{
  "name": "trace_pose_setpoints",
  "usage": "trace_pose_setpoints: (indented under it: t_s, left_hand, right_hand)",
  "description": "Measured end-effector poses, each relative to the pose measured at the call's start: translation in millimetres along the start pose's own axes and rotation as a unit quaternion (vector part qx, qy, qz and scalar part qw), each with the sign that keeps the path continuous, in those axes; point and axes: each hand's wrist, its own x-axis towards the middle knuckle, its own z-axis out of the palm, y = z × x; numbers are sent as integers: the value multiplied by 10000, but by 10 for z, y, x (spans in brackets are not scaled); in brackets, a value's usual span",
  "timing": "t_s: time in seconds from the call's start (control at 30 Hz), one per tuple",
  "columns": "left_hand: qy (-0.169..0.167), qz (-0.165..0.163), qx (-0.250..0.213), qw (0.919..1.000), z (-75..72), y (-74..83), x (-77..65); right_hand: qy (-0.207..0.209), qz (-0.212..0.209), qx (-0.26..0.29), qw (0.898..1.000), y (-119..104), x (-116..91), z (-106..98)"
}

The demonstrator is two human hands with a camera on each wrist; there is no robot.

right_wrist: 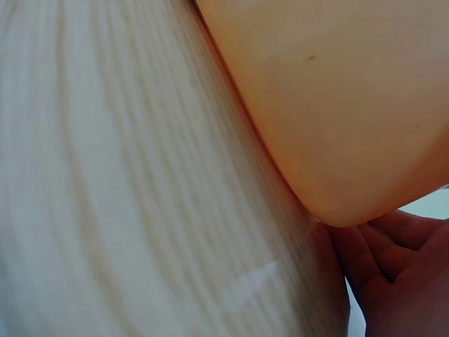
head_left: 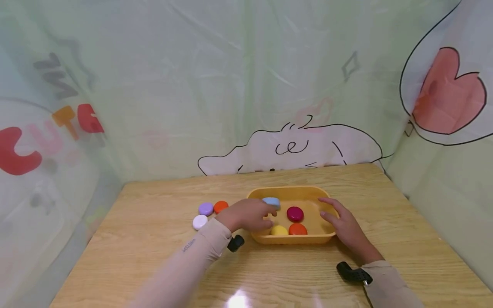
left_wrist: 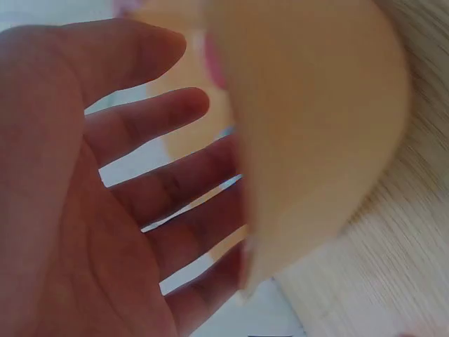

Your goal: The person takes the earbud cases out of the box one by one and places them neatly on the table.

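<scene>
My left hand (head_left: pixel 252 215) is over the left part of an orange-yellow tray (head_left: pixel 292 239), palm down. Its fingers are loosely extended, with nothing between them in the left wrist view. At the tray's right rim, my right hand (head_left: pixel 348 229) has its thumb and a finger spread over the edge. The right wrist view shows other fingers (right_wrist: pixel 379 253) by the tray's outer corner; their contact is unclear. Inside the tray lie a light blue piece (head_left: pixel 272 202), a dark magenta disc (head_left: pixel 295 214), a yellow disc (head_left: pixel 279 231) and an orange-red disc (head_left: pixel 298 229).
Left of the tray, a purple disc (head_left: pixel 206 208), an orange disc (head_left: pixel 221 207) and a white disc (head_left: pixel 200 222) lie close together on the wooden table (head_left: pixel 154 239). A printed curtain (head_left: pixel 173 85) hangs behind and beside the table.
</scene>
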Motion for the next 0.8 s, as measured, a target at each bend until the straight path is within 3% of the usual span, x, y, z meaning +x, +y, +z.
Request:
trace_pose_setpoints:
  t_s: [0.2, 0.63, 0.8]
  left_hand:
    - [-524, -119, 451, 9975, 25, 96, 144]
    - [-1058, -207, 683, 9918, 15, 224, 250]
    - [-1218, -75, 782, 9894, -50, 284, 285]
  right_hand:
    - [54, -26, 22, 10000, 23, -28, -4]
    - [-38, 63, 37, 10000, -31, -19, -12]
    - [-15, 44, 75, 10000, -48, -16, -5]
